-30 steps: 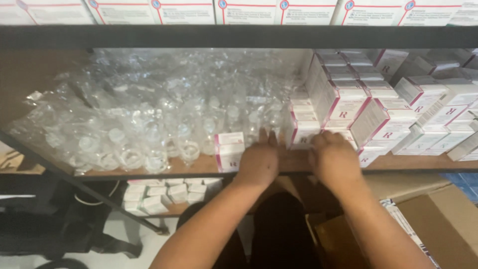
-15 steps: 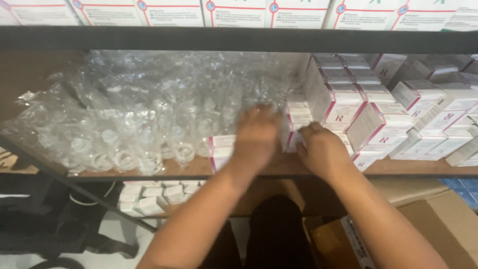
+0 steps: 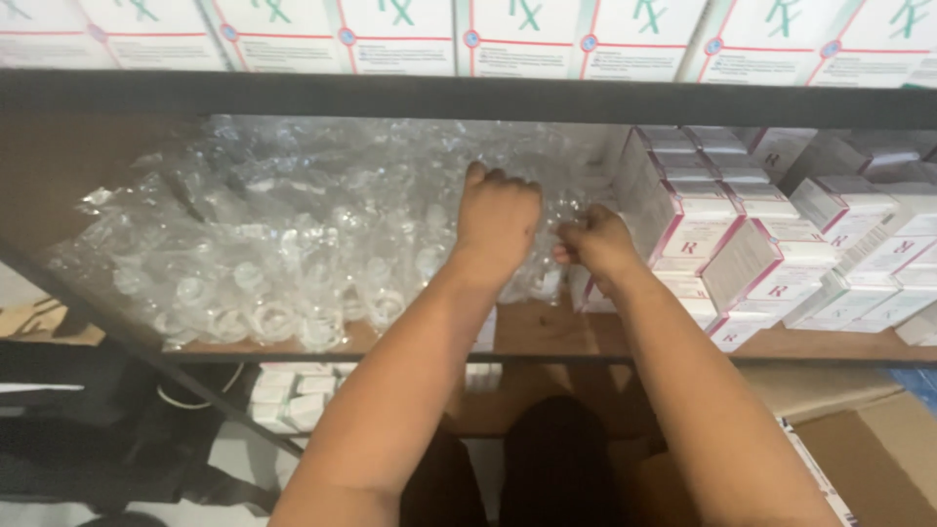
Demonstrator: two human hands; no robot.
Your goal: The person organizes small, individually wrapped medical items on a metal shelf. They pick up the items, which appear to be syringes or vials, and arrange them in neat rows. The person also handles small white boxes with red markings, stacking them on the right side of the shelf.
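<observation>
- Left hand (image 3: pixel 498 222) curled over crinkled clear plastic bags of small bottles (image 3: pixel 293 244) on brown wooden shelf (image 3: pixel 547 332); grip unclear.
- Right hand (image 3: pixel 597 244) fisted, pinching plastic beside white-and-pink cartons (image 3: pixel 703 220).

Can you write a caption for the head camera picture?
Left hand and right hand reach into clear plastic packs beside white boxes.

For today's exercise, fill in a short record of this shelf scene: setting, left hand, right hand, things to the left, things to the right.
Setting: wooden shelf in a dark metal rack
Left hand: fingers curled, reaching into the clear plastic-wrapped cups; what it holds cannot be told
Right hand: closed in a fist beside the white and pink cartons
Left side: heap of wrapped cups
Right side: stacked cartons
Above: row of white boxes
</observation>
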